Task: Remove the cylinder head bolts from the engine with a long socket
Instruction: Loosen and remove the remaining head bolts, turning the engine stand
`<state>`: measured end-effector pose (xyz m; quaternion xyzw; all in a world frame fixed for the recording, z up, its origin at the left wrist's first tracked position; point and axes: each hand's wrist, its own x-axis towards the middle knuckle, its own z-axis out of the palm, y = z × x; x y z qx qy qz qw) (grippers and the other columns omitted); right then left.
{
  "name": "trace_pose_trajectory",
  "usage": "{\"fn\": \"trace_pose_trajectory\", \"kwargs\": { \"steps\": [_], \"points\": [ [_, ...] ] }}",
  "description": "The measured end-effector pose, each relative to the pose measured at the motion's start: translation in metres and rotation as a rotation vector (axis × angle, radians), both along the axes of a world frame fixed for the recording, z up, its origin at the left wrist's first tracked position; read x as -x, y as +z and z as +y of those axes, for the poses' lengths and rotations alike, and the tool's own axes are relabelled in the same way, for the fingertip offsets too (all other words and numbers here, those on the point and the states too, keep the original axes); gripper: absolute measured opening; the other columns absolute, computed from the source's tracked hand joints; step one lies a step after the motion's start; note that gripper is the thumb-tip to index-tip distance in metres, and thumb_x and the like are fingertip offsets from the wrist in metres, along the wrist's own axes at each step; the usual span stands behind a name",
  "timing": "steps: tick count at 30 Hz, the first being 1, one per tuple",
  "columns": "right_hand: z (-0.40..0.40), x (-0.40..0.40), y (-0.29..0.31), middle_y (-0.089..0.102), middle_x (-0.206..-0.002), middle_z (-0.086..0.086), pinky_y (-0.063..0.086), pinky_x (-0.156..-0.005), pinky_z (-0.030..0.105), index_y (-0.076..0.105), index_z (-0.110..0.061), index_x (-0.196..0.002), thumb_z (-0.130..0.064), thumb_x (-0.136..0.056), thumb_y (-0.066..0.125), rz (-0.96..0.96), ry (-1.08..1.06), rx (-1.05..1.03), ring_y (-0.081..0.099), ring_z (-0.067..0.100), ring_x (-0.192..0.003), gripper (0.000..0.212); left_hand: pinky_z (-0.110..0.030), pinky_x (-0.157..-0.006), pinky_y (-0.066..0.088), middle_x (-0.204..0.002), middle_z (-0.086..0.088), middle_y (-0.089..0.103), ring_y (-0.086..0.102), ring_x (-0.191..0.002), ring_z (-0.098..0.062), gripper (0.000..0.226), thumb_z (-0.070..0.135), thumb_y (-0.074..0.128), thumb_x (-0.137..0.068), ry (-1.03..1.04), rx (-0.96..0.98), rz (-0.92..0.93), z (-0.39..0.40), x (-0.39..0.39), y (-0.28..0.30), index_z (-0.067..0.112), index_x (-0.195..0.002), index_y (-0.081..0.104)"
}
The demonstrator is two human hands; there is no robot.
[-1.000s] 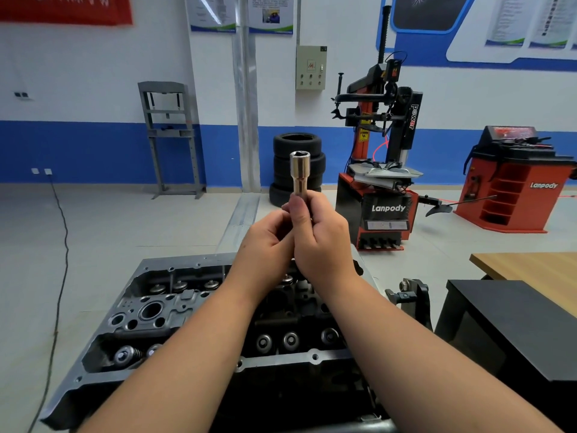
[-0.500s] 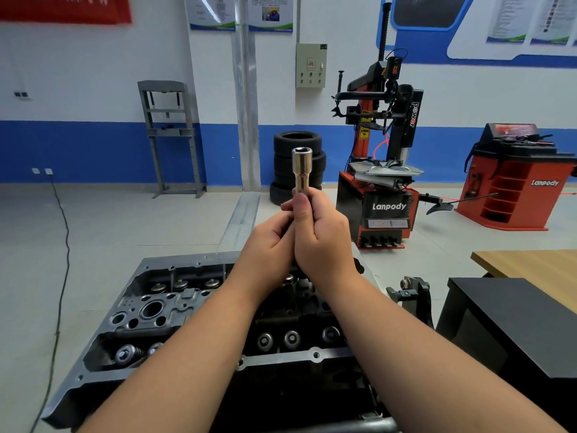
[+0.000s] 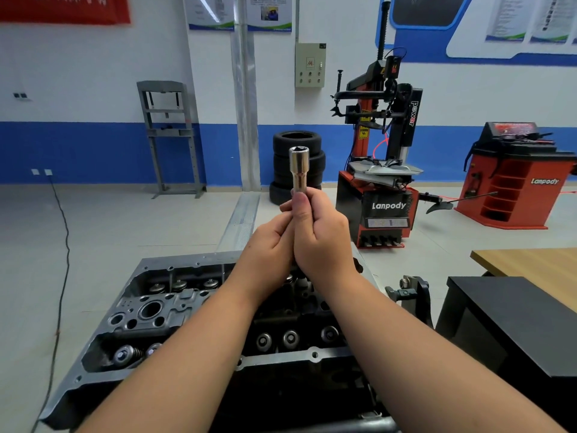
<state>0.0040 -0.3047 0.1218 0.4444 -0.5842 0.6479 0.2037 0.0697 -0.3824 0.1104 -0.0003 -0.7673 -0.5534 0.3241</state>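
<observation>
Both hands, left point(image 3: 265, 245) and right point(image 3: 321, 235), grip socket point(image 3: 298, 165) upright, open end up, raised above engine point(image 3: 150, 310). Socket not yet on any bolt; no bolts seen removed. Whole removal apparently left.

View count: one, head-worn, wide-angle.
Position: above and behind the cylinder head point(image 3: 187, 310), at the person's eye level.
Facing: forward and slightly down, toward the far wall point(image 3: 93, 73) with its blue band.
Near field: both forearms entering from the bottom edge; left hand point(image 3: 268, 248) and right hand point(image 3: 321, 235) close to frame centre, raised with the long socket point(image 3: 299, 167) upright.
Far field: stacked tyres point(image 3: 296, 164) and tyre changer point(image 3: 381, 170) well beyond the hands.
Right edge: black bench point(image 3: 515, 317) cut off by the frame.
Distortion: straight lines bowed toward the edges.
Shared coverage: not applicable, single view.
</observation>
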Motion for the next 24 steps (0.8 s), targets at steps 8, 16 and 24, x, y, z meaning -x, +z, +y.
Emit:
{"fn": "trace_pose_trajectory", "kwargs": {
  "steps": [8,16,24],
  "points": [
    [0.0015,0.0,-0.0012,0.07,-0.084,-0.001,0.047,-0.063,0.012,0.057,-0.023,-0.097,-0.03,-0.101,0.052,0.012,0.01,-0.011,0.064,0.006,-0.077,0.009,-0.023,-0.054,0.054,-0.079,0.004,0.075,0.069,-0.066,-0.01,0.016,0.029,0.064,-0.103,0.042,-0.061,0.046,-0.0051,0.0024,0.0002,0.028,-0.091,0.075],
    [0.0068,0.0057,0.002,0.074,-0.086,-0.005,0.052,-0.068,0.014,0.052,-0.031,-0.105,-0.035,-0.1,0.059,-0.062,0.021,0.004,0.07,0.004,-0.08,0.01,-0.058,-0.072,0.057,-0.084,-0.006,0.073,0.066,-0.077,-0.036,0.03,0.05,0.05,-0.103,-0.012,0.011,0.003,-0.0024,0.0025,-0.0003,0.033,-0.099,0.074],
    [0.0009,0.0044,-0.0009,0.065,-0.085,-0.014,0.044,-0.069,0.006,0.059,-0.022,-0.101,-0.029,-0.105,0.044,0.018,-0.011,-0.013,0.064,0.0,-0.082,0.017,-0.026,-0.065,0.057,-0.085,0.005,0.076,0.071,-0.076,-0.009,0.019,0.043,0.058,-0.103,0.031,-0.041,0.038,-0.0056,0.0049,-0.0024,0.036,-0.095,0.074]
  ]
}}
